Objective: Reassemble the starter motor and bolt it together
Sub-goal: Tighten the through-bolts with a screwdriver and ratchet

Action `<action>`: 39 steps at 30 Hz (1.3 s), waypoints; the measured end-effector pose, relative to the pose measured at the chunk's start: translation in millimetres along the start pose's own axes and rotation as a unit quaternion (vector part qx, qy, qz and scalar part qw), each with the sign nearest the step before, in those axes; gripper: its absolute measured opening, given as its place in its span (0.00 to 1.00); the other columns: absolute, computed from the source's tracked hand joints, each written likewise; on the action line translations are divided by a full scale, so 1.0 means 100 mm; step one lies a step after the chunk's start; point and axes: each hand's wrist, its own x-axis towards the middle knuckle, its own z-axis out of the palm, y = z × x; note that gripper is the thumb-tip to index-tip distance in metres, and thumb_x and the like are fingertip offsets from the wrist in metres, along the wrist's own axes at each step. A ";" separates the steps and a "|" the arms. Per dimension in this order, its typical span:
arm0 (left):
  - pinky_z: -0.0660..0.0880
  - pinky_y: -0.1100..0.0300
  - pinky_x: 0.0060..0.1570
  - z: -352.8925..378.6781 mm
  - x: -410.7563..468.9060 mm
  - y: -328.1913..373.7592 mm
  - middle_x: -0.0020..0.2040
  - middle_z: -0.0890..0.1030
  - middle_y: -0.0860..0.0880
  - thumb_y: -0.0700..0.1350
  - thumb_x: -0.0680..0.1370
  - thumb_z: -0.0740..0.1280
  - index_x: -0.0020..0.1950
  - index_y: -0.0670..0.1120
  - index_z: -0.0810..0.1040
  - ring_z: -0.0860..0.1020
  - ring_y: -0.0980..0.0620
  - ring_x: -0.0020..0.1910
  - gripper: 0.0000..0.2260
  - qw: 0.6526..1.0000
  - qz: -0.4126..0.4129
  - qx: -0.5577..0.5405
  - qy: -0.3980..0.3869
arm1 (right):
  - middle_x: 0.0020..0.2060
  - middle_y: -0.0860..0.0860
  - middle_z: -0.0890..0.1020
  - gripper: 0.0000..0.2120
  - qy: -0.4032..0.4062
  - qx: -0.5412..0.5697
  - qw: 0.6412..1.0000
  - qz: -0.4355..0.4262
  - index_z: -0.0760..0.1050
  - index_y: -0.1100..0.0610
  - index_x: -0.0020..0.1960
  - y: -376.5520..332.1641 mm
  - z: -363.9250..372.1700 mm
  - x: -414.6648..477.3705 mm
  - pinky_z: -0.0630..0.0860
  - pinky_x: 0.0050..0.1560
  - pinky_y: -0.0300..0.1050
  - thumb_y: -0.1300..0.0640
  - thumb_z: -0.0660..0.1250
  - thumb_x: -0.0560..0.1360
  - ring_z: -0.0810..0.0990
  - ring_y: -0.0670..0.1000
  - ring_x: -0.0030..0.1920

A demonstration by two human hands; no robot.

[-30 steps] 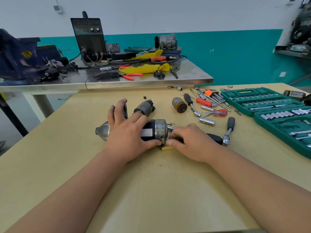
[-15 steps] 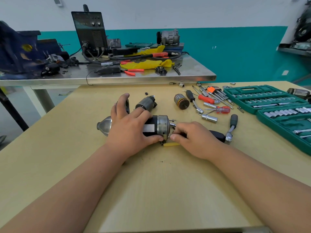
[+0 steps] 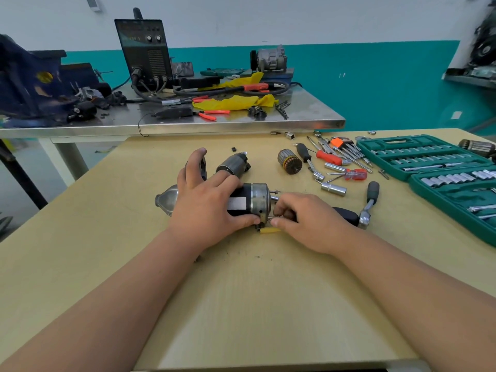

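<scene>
A: Head view. We log the starter motor (image 3: 258,200) lying on its side mid-counter (image 3: 255,304), with the left grip (image 3: 206,208) curled over its black body.

B: Agreed. The right grip (image 3: 308,221) pinches a small bolt (image 3: 271,218) at the lower edge of the metal end cap, thumb beneath and fingers above.

A: We also note the ratchet (image 3: 369,205) just right of that hand, and the socket case (image 3: 370,146) at far right.
</scene>
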 end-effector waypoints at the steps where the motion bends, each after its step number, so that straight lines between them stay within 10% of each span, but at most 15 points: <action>1: 0.67 0.34 0.58 0.00 0.00 0.00 0.46 0.82 0.52 0.68 0.61 0.70 0.48 0.46 0.81 0.56 0.38 0.70 0.29 1.000 0.001 0.000 0.001 | 0.35 0.41 0.73 0.05 0.003 -0.005 1.000 -0.005 0.72 0.46 0.42 0.00 0.00 0.01 0.62 0.34 0.38 0.49 0.66 0.77 0.71 0.41 0.37; 39: 0.66 0.33 0.60 0.03 0.02 -0.05 0.47 0.82 0.54 0.71 0.62 0.69 0.51 0.46 0.82 0.56 0.37 0.71 0.31 1.000 0.011 -0.023 -0.004 | 0.34 0.43 0.73 0.13 -0.036 -0.050 0.997 -0.039 0.70 0.50 0.38 -0.02 0.00 0.02 0.63 0.37 0.44 0.50 0.58 0.81 0.70 0.43 0.37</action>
